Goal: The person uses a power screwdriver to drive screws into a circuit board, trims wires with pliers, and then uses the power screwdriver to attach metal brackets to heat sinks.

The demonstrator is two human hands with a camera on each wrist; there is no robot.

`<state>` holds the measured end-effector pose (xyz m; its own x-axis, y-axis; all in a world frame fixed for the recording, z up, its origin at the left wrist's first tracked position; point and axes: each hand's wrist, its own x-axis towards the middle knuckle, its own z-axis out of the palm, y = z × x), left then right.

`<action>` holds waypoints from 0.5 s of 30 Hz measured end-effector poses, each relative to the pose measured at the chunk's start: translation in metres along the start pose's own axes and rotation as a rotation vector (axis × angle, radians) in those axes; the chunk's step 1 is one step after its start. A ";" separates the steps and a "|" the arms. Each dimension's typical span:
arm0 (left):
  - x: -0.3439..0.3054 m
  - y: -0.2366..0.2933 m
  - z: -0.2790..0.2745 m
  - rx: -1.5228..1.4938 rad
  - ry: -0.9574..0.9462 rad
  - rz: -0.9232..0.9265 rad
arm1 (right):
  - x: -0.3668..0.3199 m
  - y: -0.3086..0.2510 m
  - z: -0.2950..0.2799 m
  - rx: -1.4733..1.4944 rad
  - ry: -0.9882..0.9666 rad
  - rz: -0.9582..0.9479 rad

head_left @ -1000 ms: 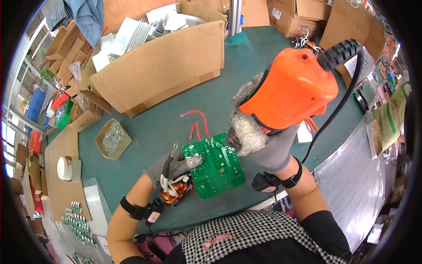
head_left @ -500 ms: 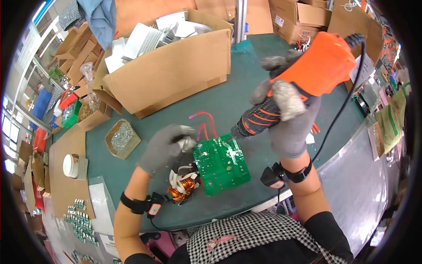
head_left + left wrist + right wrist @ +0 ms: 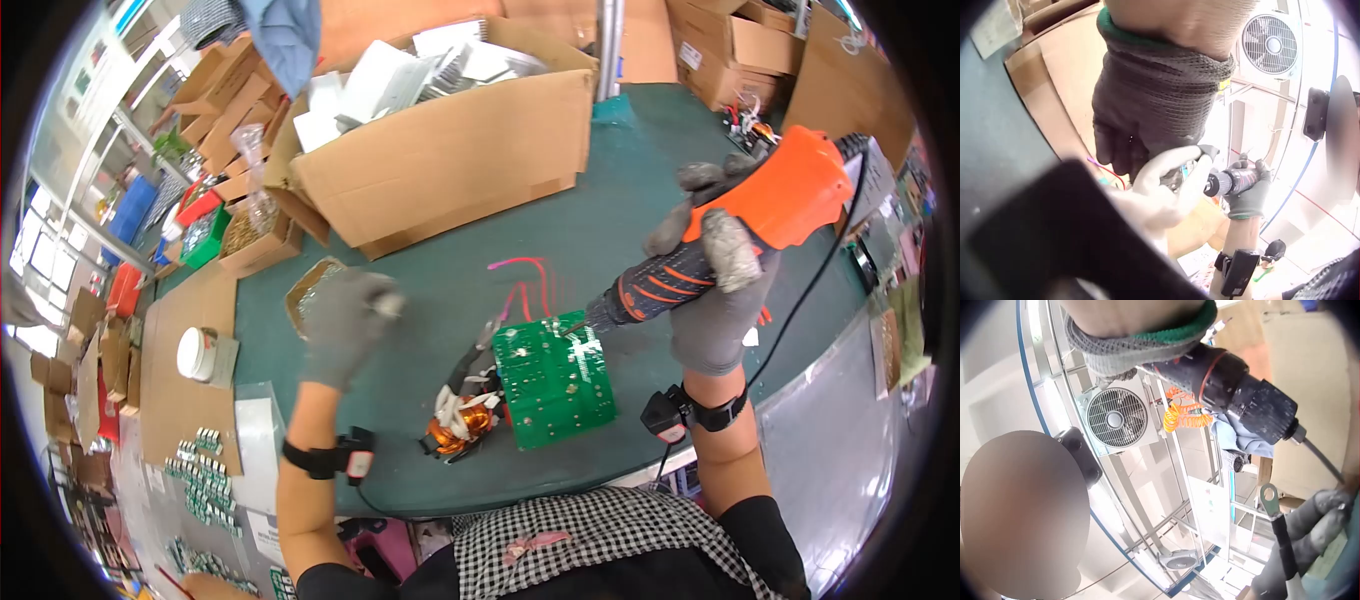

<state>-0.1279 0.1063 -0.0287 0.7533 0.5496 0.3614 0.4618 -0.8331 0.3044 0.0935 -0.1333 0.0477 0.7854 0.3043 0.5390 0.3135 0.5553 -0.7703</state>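
Note:
A green circuit board (image 3: 560,395) lies on the dark green bench. My gloved right hand (image 3: 715,320) grips an orange and black power screwdriver (image 3: 785,205), its bit slanting down to the board's far edge. Left of the board sits a copper-wound coil (image 3: 460,425) with white-sleeved leads; a ring terminal (image 3: 1269,499) tops a black-wrapped lead in the right wrist view. My gloved left hand (image 3: 345,325), blurred, is over a small carton of screws (image 3: 300,300) and partly hides it. I cannot tell whether its fingers hold anything.
A large carton (image 3: 450,165) of metal heat sinks stands behind the board. Red wires (image 3: 540,275) stick out past the board's far edge. The screwdriver's black cord (image 3: 815,290) hangs down on the right. A white tub (image 3: 196,353) stands at the left on cardboard.
My left hand has left the board's left edge and moved left to the screw carton. The right hand has swung the screwdriver aslant, and the view has shifted left.

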 end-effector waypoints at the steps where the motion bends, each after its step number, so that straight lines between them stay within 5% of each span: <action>1: 0.001 -0.017 -0.006 0.055 0.024 -0.082 | -0.001 0.003 -0.005 0.003 -0.021 0.002; 5: -0.006 -0.057 -0.005 0.285 -0.074 -0.344 | -0.009 0.011 -0.010 0.047 -0.030 0.081; 11: -0.009 -0.040 0.002 0.506 0.071 -0.160 | -0.015 0.025 0.000 0.105 -0.051 0.111; 15: 0.001 0.009 0.000 -0.126 -0.186 -0.160 | -0.014 0.030 -0.002 0.093 -0.091 0.121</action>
<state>-0.1232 0.0997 -0.0256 0.7540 0.6428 0.1352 0.5286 -0.7159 0.4561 0.0925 -0.1228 0.0165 0.7615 0.4397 0.4763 0.1658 0.5782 -0.7989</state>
